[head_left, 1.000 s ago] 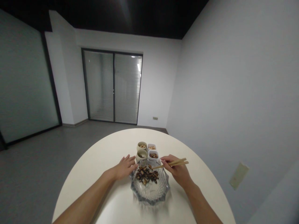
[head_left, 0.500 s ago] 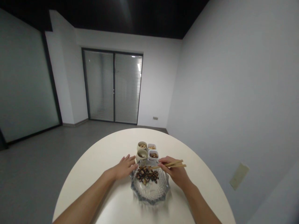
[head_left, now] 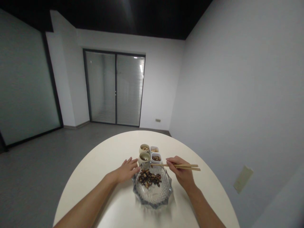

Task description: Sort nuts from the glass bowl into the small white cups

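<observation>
A cut-glass bowl (head_left: 153, 198) sits on the round white table (head_left: 99, 164), with a heap of dark seeds (head_left: 149, 178) in its far half. My left hand (head_left: 127, 170) lies flat and open against the bowl's left rim. My right hand (head_left: 181, 172) grips a pair of wooden chopsticks (head_left: 177, 165), held nearly level. Their tips point left over the space between the bowl and the cups. I cannot tell whether a seed is pinched at the tips.
Two round cups (head_left: 144, 157) and two square white cups (head_left: 156, 157) holding seeds or nuts stand just beyond the bowl. The table's edge curves close on all sides. A grey wall (head_left: 237, 95) stands to the right, glass doors (head_left: 115, 90) at the back.
My right hand has lifted the chopsticks out of the seed heap and swung them level, tips now up near the cups. The left hand has stayed put.
</observation>
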### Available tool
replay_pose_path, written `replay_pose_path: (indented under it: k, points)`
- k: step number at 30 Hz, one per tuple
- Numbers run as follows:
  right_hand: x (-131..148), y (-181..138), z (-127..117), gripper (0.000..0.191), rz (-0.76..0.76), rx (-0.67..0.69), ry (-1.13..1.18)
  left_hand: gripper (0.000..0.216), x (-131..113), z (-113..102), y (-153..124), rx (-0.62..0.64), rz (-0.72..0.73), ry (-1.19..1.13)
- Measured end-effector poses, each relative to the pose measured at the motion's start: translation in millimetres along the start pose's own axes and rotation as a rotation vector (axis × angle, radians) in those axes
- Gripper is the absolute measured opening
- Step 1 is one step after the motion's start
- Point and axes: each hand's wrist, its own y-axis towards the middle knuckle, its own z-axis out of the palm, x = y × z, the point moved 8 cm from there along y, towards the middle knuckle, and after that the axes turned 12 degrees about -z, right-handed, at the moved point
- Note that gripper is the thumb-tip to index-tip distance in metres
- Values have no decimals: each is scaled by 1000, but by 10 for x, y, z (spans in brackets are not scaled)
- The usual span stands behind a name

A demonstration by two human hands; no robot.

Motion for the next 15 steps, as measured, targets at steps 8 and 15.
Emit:
replay_pose_path:
  k: [8, 15]
  points:
    - [-112, -33, -174, 5, 35, -200, -24, 57, 28, 25, -7, -1, 2, 2]
    - [-187, -66, -108, 8, 78, -126, -10, 58, 8, 18, -20, -11, 12, 14]
